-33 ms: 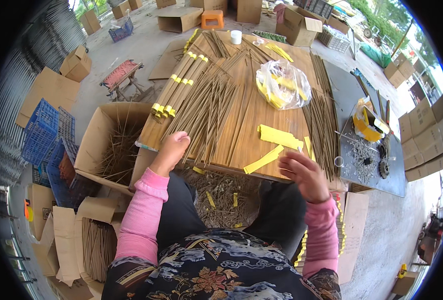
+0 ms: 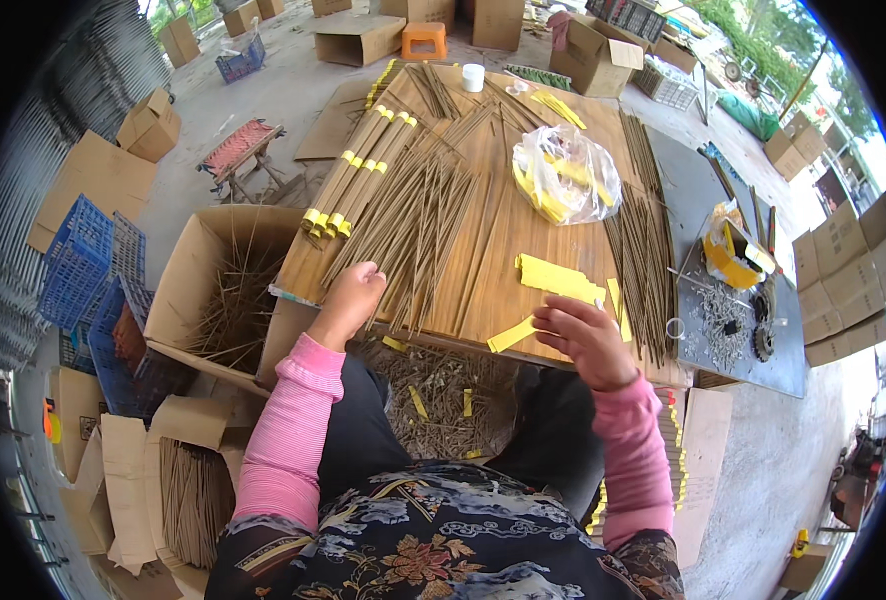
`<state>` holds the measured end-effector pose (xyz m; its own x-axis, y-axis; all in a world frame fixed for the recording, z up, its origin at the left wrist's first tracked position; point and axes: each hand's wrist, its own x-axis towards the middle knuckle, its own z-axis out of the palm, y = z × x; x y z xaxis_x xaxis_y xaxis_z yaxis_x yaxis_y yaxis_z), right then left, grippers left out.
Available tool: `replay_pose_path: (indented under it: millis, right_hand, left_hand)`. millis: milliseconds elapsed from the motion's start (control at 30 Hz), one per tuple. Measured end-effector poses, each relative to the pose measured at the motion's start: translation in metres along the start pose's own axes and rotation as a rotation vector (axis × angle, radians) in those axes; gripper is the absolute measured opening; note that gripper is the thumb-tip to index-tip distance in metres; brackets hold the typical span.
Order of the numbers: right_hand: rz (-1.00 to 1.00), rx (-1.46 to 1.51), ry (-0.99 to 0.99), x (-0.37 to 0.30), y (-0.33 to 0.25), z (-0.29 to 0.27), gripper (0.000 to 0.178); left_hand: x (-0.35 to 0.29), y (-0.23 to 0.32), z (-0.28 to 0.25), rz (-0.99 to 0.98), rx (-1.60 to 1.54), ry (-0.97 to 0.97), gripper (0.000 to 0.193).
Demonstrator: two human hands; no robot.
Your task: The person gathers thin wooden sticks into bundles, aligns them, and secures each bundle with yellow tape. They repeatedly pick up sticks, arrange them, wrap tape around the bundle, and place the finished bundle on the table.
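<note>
My left hand is closed at the table's front edge, beside the near ends of a loose spread of thin brown sticks. Whatever its fingers hold, if anything, is hidden. My right hand hovers at the front edge with its fingers loosely bent and apart, holding nothing that I can see. Beneath its fingertips lies a single yellow paper strip, partly covered by the hand. Just beyond is a stack of yellow strips. Bundles of sticks with yellow bands lie at the table's left.
A clear plastic bag with yellow strips sits on the wooden table. More sticks lie along the right side, by a grey board with small metal pieces. Left of the table stands a cardboard box of sticks.
My right hand has shifted left, so its fingers now cover part of the single yellow strip. The left hand stays almost in place.
</note>
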<state>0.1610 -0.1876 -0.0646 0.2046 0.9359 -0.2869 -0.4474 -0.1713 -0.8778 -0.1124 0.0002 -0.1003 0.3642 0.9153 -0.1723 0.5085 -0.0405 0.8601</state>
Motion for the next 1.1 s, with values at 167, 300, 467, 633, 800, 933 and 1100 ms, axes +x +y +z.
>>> replay_pose_path:
  millis: [167,300,467,633,800,933,1100]
  right_hand:
    - [0.252,-0.247,0.055,0.117,0.039,0.044,0.022]
    - [0.392,-0.206,0.145,0.151,0.045,0.087,0.019]
    - [0.483,-0.092,0.098,0.188,0.053,0.122,0.015]
    - [0.497,-0.077,0.111,0.214,0.068,0.145,0.021]
    - [0.454,-0.164,0.24,0.225,0.07,0.169,0.024]
    - [0.383,-0.175,0.31,0.234,0.082,0.163,0.02]
    - [0.306,0.061,0.298,0.226,0.077,0.157,0.012]
  left_hand:
    - [0.034,-0.008,0.015,0.182,0.472,0.117,0.038]
    - [0.05,-0.025,0.021,0.298,0.466,0.281,0.023]
    - [0.063,-0.021,0.012,0.246,0.309,0.158,0.02]
    - [0.08,-0.027,0.004,0.129,0.018,0.032,0.025]
    - [0.085,-0.032,0.005,-0.025,-0.319,-0.045,0.027]
    - [0.076,-0.016,-0.005,-0.089,-0.408,-0.159,0.025]
    - [0.081,-0.028,0.0,-0.029,-0.567,-0.263,0.025]
